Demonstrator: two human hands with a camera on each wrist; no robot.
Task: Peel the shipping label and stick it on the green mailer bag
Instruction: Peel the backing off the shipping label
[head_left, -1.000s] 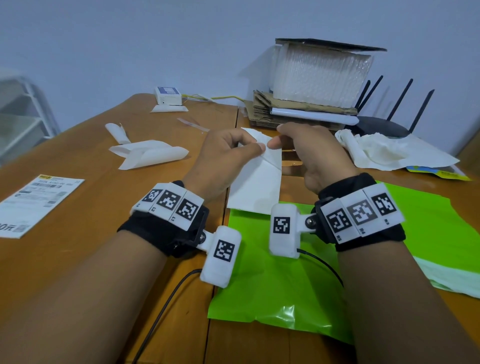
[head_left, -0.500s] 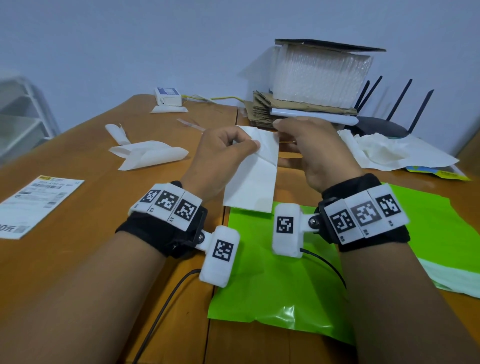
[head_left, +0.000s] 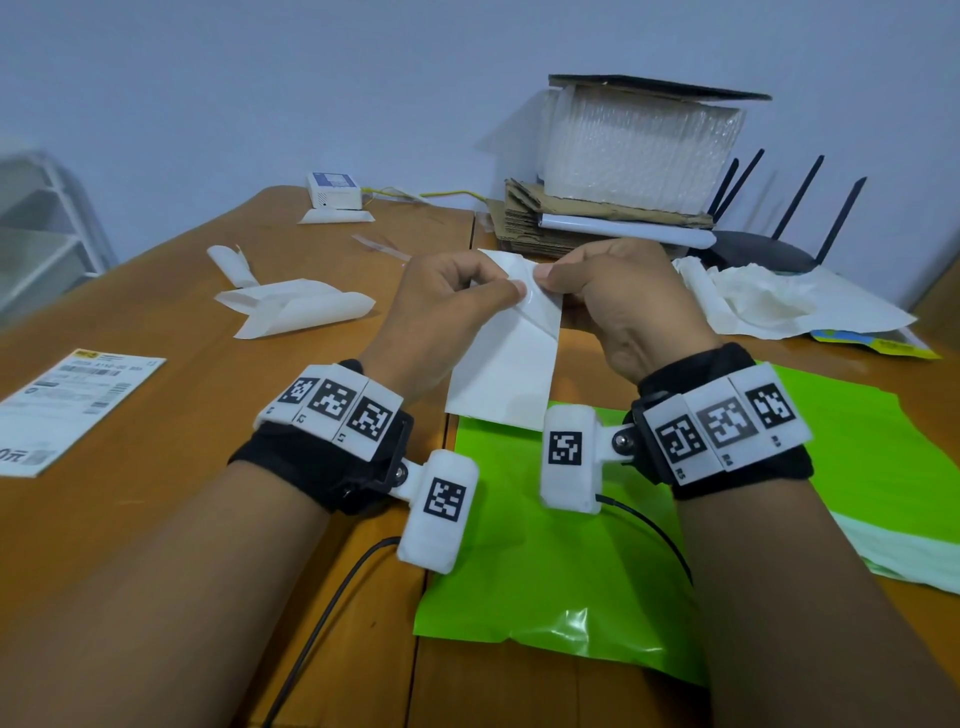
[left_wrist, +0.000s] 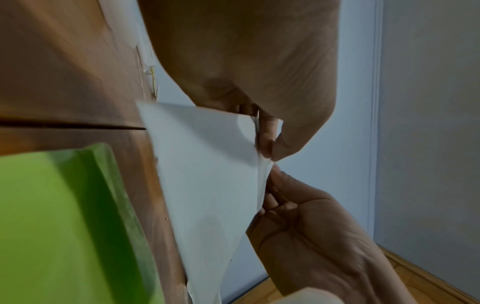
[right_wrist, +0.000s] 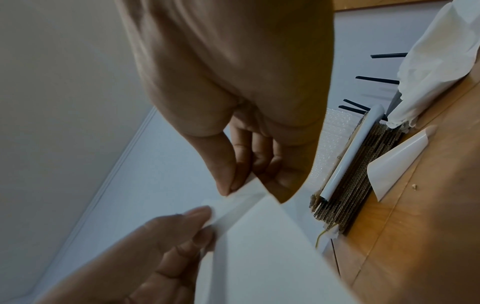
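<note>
a plain room, a wooden table

a pale blue-grey wall (head_left: 260, 78) runs behind everything, bare and evenly lit by soft, dim light with no hard shadows. the wooden table (head_left: 130, 322) is warm orange-brown, with a rounded far-left corner and a straight seam (head_left: 472, 234) running from its far edge toward the near edge. beyond the table's left edge stands a white shelf unit (head_left: 47, 228), blurred. at the far right edge a strip of wooden trim (head_left: 937, 296) meets the wall.

Both hands pinch the white label sheet (left_wrist: 207, 174) beside the green mailer (left_wrist: 64, 226).
</note>
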